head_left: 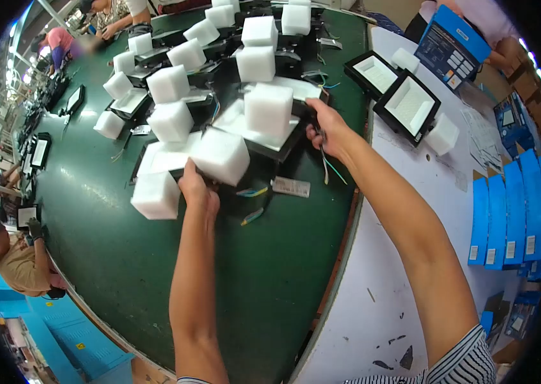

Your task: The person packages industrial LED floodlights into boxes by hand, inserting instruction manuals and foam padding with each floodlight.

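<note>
My left hand (199,189) is closed on the near edge of a black-framed LED floodlight (163,160). White foam blocks sit on its ends, one foam block (220,157) just right of my fingers and another foam block (155,195) to their left. To the right, my right hand (328,128) grips the black side of a second floodlight (232,121), thumb on top. A tall foam block (268,112) stands on that lamp. Loose coloured wires (254,192) and a silver label (291,186) lie below the two lamps.
More floodlights with foam blocks (171,83) crowd the green table (270,275). On the white side table (379,256) are two floodlights (408,107), a blue printed box (453,45) and a row of blue boxes (514,214). Co-workers sit along the left and far sides.
</note>
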Tool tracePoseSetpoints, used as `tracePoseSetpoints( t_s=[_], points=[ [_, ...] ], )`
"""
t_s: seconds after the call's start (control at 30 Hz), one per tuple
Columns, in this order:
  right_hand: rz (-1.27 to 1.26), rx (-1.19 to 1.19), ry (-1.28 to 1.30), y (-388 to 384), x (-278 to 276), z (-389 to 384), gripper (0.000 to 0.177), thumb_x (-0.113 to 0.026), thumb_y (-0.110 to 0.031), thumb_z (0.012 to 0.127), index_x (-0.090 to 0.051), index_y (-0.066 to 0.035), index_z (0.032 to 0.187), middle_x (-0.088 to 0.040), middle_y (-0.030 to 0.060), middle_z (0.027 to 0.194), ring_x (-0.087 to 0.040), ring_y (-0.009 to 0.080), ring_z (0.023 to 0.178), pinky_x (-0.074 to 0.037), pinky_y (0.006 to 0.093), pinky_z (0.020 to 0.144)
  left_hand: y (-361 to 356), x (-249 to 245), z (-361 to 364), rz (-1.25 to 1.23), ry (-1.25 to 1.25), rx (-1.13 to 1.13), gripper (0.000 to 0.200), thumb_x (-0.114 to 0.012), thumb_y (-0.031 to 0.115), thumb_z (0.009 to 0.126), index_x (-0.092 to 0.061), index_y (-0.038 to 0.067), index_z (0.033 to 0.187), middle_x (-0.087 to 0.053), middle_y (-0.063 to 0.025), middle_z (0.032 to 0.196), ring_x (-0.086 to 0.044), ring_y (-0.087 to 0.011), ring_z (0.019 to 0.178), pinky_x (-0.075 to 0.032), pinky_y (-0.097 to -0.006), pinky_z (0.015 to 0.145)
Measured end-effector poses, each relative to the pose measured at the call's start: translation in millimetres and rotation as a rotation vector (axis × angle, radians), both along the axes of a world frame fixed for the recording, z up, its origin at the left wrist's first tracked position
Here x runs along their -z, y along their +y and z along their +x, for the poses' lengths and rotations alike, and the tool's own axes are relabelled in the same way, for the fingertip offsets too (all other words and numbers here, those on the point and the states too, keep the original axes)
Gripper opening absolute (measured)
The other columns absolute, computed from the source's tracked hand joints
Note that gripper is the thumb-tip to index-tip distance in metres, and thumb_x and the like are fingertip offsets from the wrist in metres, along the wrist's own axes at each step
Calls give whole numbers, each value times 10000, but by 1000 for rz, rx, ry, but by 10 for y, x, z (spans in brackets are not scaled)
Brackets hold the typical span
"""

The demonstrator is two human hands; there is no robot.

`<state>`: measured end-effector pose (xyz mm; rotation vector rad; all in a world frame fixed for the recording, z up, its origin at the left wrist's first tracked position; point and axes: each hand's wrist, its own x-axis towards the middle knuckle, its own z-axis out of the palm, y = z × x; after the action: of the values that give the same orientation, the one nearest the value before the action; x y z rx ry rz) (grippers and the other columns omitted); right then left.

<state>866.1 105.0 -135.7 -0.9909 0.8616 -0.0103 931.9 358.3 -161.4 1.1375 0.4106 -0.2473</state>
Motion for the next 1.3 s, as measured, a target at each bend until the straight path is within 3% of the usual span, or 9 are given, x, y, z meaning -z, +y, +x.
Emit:
tracePoseSetpoints(
  t_s=[0.3,0.7,0.83,0.9,0.97,1.07,1.17,1.27,1.3],
  points=[
    [-54,42,55,117,-371,-2404,312,-520,-396,823,-513,-85,805,-482,13,539,-434,88,413,-267,209,309,191,-45,-1987,-214,101,98,373,-480,161,882,-392,-43,1182,-488,-151,1117,-513,-259,998,-435,-416,831],
    [-51,392,49,34,-391,-6251,322,-526,-419,810,-539,-99,849,-496,-11,601,-427,90,455,-267,206,375,-253,-374,-5226,-108,180,458,303,-486,182,870,-428,-10,1097,-512,-96,996,-536,-188,863,-448,-310,712],
    [-86,412,114,-266,-149,-6809,565,-540,-510,774,-530,-60,1116,-552,82,1009,-495,160,879,-403,297,725,-481,-160,-5666,-71,182,523,342,-530,214,856,-452,8,1117,-523,-95,997,-513,-173,869,-437,-310,703],
    [-78,346,97,-358,60,-6891,692,-543,-552,756,-472,-23,1195,-494,125,1141,-401,190,1059,-318,366,894,-515,-7,-5588,81,136,603,351,-538,209,853,-469,5,1129,-534,-100,1011,-518,-186,873,-438,-312,723],
    [-92,271,71,-463,431,-6949,702,-520,-559,771,-448,-1,1191,-509,153,1099,-480,215,975,-394,383,808,-536,238,-5473,65,45,672,356,-542,198,849,-483,-12,1131,-547,-108,1013,-535,-204,862,-443,-314,740],
    [-438,92,54,-344,-343,-7076,606,-544,-434,812,-418,41,1166,-563,164,927,-558,213,779,-459,359,640,-372,595,-5230,738,-540,895,377,-529,238,839,-497,-7,1124,-568,-124,983,-563,-220,830,-452,-311,744],
    [-705,63,28,-233,-1158,-7406,394,-593,-240,808,-518,25,1090,-605,140,872,-579,197,791,-461,339,697,-590,-140,-5445,-29,50,529,414,-520,206,814,-464,-12,1162,-547,-149,1053,-543,-245,922,-432,-346,816],
    [-1289,18,-2,-659,-1404,-8079,420,-632,-115,750,-531,-97,1157,-596,128,1053,-566,242,975,-427,311,869,-775,-799,-5884,223,-234,398,584,-517,150,790,-275,-50,1282,-320,-193,1294,-335,-285,1187,-280,-411,990],
    [-1252,-19,128,-911,-1599,-8341,452,-638,-90,722,-523,-68,1158,-552,136,1145,-518,264,1075,-397,328,919,-812,-924,-5998,296,-384,375,622,-519,151,786,-237,-51,1303,-267,-194,1333,-281,-292,1232,-240,-420,1020]
  ],
)
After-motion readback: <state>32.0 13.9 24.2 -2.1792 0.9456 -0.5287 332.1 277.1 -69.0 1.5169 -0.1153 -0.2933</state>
